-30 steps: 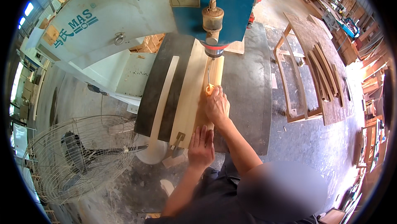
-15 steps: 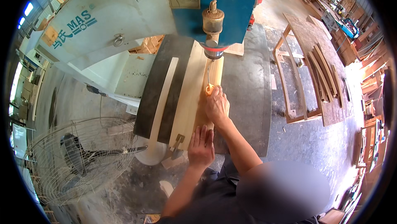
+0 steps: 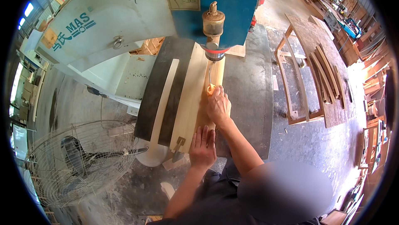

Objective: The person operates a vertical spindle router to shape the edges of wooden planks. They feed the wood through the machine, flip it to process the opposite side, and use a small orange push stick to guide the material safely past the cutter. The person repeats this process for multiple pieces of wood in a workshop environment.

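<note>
My right hand (image 3: 219, 105) is closed at the near end of a small orange, ring-like piece (image 3: 211, 89); its exact kind cannot be made out. A thin metal rod (image 3: 210, 73) stands between that piece and the machine's spindle chuck (image 3: 215, 55). Below them lies a pale wooden board (image 3: 189, 96) on the dark metal table. My left hand (image 3: 202, 146) rests flat at the near end of the wood, fingers stretched out and holding nothing. Next to it, a small metal clamp-like piece (image 3: 179, 143) sits on the board's near end.
A narrow wood strip (image 3: 166, 96) lies left of the board on the machine table (image 3: 249, 100). The blue machine head (image 3: 230, 5) overhangs the work. A wire-caged fan (image 3: 83, 162) stands at lower left. Several wood pieces lie on a bench (image 3: 307, 38) at right.
Both hands stay in nearly the same place. The view has shifted very slightly; nothing is visibly taken up or let go.
</note>
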Motion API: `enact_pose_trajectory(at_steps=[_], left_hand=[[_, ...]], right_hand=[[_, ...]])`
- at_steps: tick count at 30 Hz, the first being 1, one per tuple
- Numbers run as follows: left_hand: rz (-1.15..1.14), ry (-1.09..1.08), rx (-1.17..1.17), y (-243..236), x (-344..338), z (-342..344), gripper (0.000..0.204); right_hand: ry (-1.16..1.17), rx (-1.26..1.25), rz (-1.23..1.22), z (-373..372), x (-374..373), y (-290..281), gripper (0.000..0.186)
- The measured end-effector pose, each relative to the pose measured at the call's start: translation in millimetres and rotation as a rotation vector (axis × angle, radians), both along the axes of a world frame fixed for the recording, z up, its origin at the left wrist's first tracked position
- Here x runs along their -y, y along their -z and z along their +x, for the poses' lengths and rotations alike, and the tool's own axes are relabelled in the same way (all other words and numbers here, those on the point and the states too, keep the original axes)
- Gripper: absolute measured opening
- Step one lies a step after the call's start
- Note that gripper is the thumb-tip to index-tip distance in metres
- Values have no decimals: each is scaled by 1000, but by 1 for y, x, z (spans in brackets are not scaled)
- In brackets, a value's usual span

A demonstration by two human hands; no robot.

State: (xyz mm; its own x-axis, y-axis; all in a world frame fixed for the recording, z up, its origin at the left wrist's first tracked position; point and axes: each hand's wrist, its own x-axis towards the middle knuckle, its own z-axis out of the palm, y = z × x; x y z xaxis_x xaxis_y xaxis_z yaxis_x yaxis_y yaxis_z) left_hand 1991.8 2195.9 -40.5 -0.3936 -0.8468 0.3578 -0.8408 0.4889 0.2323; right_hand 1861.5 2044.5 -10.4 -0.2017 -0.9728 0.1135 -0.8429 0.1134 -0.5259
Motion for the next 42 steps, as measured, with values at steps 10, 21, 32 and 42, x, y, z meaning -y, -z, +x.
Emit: enact_pose_trajectory(at_steps=[10, 21, 32, 42], left_hand=[[-1, -4, 5, 1, 6, -2, 53], [8, 0, -8, 1, 13, -5, 54], [-5, -3, 8, 0, 20, -8, 53], [-3, 2, -35, 0, 24, -9, 54]], right_hand=[[-7, 20, 24, -1, 6, -6, 42], [6, -83, -109, -2, 13, 7, 32], [3, -94, -87, -7, 20, 12, 31], [-23, -11, 23, -9, 24, -1, 40]])
